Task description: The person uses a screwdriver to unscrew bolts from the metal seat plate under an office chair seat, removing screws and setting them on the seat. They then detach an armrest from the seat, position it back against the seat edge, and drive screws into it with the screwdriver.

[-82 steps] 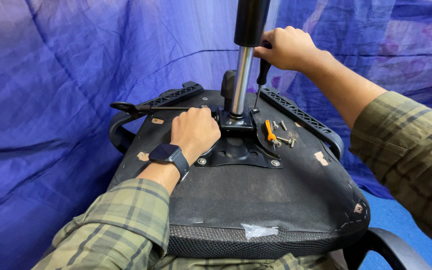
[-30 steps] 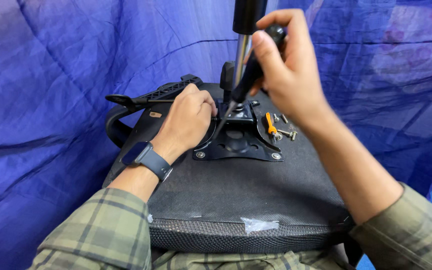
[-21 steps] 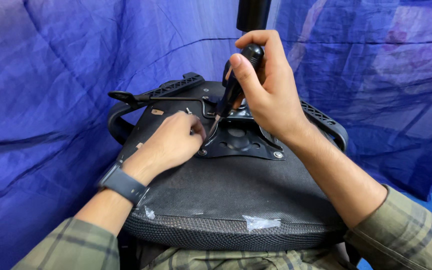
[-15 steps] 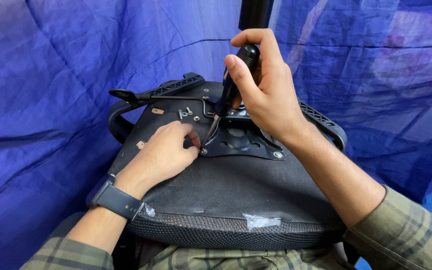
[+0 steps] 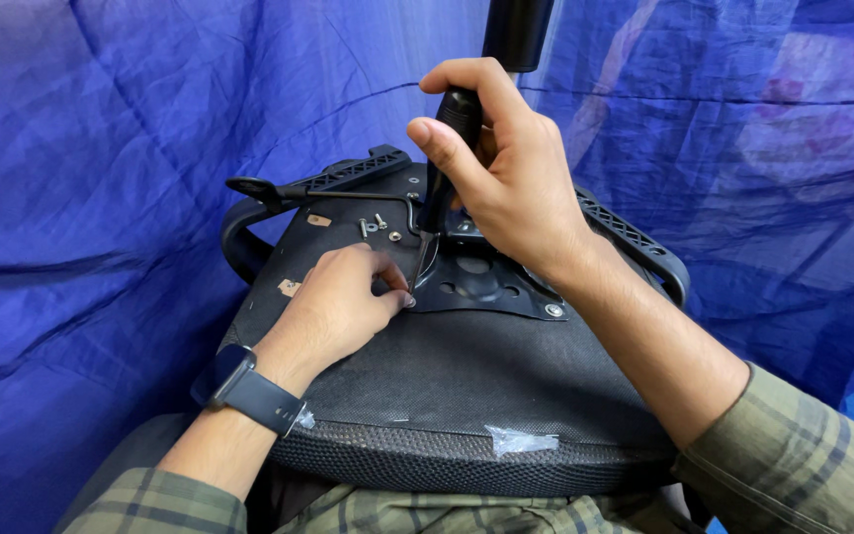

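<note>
1. Screwdriver (image 5: pixel 444 163): black handle, slim metal shaft angled down and left. Tip sits at the front-left corner of the black metal mounting plate (image 5: pixel 486 287), right by the left fingertips. The screw itself is too small to make out.
2. Right hand (image 5: pixel 506 168): fingers wrapped tight around the screwdriver handle, thumb laid along its front. Hand held above the plate, wrist and forearm running back to lower right into a green plaid sleeve (image 5: pixel 793 465).
3. Left hand (image 5: pixel 338 302): resting on the underside of the seat, fingers curled and pinched together at the screwdriver tip. Whether they hold a screw cannot be told. A dark smartwatch (image 5: pixel 254 391) sits on the wrist.
4. Mounting plate: lies flat at the middle of the upturned office chair seat (image 5: pixel 467 381); one bolt head (image 5: pixel 547 310) shows at its front-right corner.
5. Seat: black fabric underside facing up, mesh edge toward the camera, a scrap of clear tape (image 5: pixel 518 438) on the near edge.
6. Loose screws (image 5: pixel 378 227): a small cluster on the seat, just behind the left hand.
7. Gas lift column (image 5: pixel 516 35): dark cylinder rising behind the right hand, out the top of the frame.
8. Armrests: a black one (image 5: pixel 279 213) at left, another (image 5: pixel 635 247) at right.
9. Blue tarp (image 5: pixel 101 198) all around as backdrop.
</note>
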